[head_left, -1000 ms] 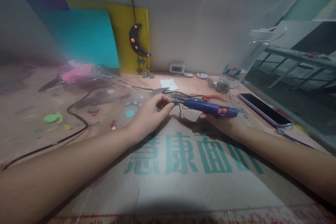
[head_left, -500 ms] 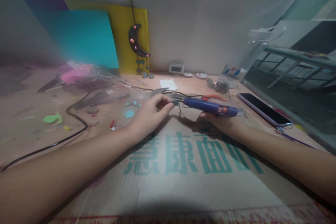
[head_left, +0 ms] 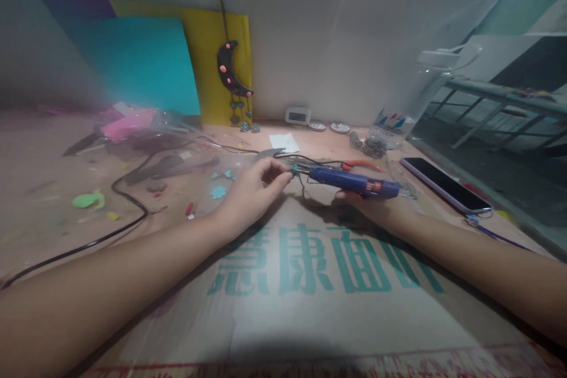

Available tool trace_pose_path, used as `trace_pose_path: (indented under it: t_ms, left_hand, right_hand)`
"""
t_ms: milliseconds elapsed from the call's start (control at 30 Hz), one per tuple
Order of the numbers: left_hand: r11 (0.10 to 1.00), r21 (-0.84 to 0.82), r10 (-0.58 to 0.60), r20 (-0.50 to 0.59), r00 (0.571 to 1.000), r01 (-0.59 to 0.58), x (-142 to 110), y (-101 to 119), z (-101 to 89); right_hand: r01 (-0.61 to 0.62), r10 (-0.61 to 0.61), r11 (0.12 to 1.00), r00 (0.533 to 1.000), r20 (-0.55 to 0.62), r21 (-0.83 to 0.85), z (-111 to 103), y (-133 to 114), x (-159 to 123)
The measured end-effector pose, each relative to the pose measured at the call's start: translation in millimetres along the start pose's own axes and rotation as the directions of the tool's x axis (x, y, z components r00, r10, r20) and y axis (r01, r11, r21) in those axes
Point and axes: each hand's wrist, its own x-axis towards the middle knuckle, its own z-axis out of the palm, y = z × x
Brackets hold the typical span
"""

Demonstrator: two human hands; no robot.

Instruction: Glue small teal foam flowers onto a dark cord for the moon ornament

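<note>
My right hand point(head_left: 363, 203) is closed around the handle of a blue glue gun point(head_left: 349, 181), which lies level with its nozzle pointing left. Between the thumb and fingertips of my left hand point(head_left: 261, 188) is a small teal piece point(head_left: 293, 170); its exact shape is too small to make out. The nozzle tip meets this piece or is very close to it. A thin dark cord hangs down just below the piece. Left of my left hand lie a light blue flower piece point(head_left: 218, 192) and a few small blue bits.
A black cable point(head_left: 128, 192) winds across the left side. Red-handled pliers point(head_left: 365, 165) lie behind the glue gun. A phone point(head_left: 445, 184) and a clear bottle point(head_left: 401, 106) stand to the right. A crescent moon ornament point(head_left: 227, 68) hangs against a yellow board at the back.
The glue gun has shifted very slightly left, toward the teal piece. Both hands otherwise keep nearly the same place and grip.
</note>
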Motion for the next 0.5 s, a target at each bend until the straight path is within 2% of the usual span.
trace_pose_path:
  t_ms: [300, 400, 500]
  left_hand:
    - [1.000, 0.004, -0.004, 0.007, 1.000, 0.004, -1.2, 1.5, 0.3]
    - [1.000, 0.012, 0.001, 0.007, 1.000, -0.002, -1.1, 2.3, 0.3]
    - [1.000, 0.016, 0.004, 0.014, 1.000, -0.005, -0.9, 2.4, 0.4]
  right_hand:
    - [0.031, -0.031, 1.000, 0.997, -0.074, 0.002, 2.1, 1.7, -0.1]
    - [0.010, -0.008, 1.000, 0.994, -0.112, 0.018, 0.7, -2.9, 0.9]
    - [-0.023, 0.026, 0.999, 0.994, -0.102, 0.031, -0.6, -4.7, 1.3]
